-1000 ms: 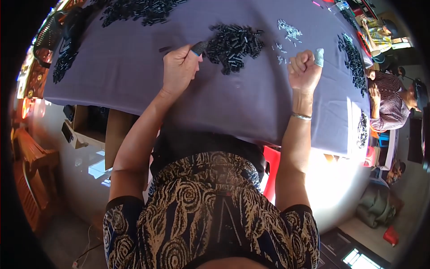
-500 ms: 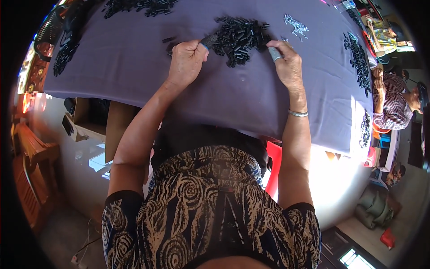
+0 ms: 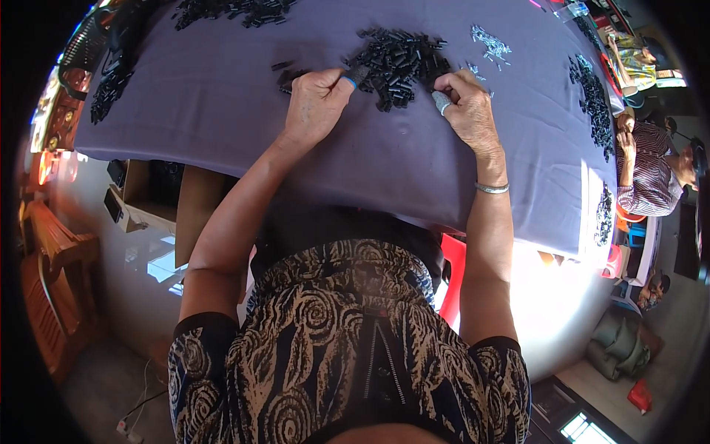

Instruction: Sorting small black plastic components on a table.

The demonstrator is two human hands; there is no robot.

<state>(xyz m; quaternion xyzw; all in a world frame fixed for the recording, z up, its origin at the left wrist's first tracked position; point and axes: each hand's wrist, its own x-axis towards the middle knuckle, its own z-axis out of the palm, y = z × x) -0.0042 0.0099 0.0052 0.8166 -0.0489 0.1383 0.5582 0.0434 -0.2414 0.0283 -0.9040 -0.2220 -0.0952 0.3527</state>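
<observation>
A heap of small black tube-like pieces (image 3: 392,63) lies on the grey-purple cloth in front of me. At its left edge is my left hand (image 3: 318,103), closed in a pinch, with a dark blue-edged cover on one digit. To the heap's right sits my right hand (image 3: 467,111), its fingers curled and pressed together, a grey cover on the thumb. Whatever either hand pinches is hidden or too small to name. A few more dark pieces (image 3: 290,80) lie beside my left hand. Beyond my right hand are small silvery pieces (image 3: 489,44).
The cloth-covered table (image 3: 200,103) carries further black heaps at the far edge (image 3: 233,10), left (image 3: 112,89) and right (image 3: 592,100). Another person (image 3: 654,166) sits at the right side. An open cardboard box (image 3: 196,211) stands below the table's left front edge.
My left hand has shifted a little to the right, toward the heap. My right hand has moved slightly left, its fingers more curled.
</observation>
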